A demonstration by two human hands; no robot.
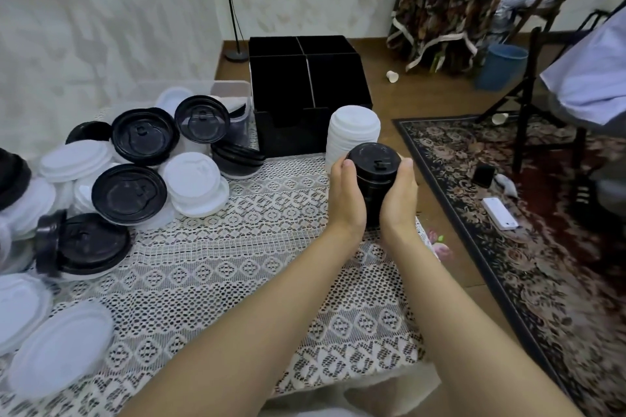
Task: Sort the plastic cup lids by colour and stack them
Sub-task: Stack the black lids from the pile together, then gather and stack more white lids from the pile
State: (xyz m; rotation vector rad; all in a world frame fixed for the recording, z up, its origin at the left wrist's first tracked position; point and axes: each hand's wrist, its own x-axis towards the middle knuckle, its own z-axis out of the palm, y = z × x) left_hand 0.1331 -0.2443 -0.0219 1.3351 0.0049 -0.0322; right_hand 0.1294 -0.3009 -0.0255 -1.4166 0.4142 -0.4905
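Lace tablecloth [210,281] spreads under both forearms. At left, loose black and white lids [128,193] lie heaped. Farther right, the left hand [347,195] and right hand [399,198] clasp the black lid stack [372,169] between them, just before the white lid stack [354,132].

Black lid stack [372,176], white lid stack [354,132], cream lace tablecloth [237,264], dark floral rug [542,264], black organiser [305,91].

Black lid stack [372,162] upright, right of centre; white lid stack [354,132] upright just beyond; loose black-and-white lids [128,193] heaped left.
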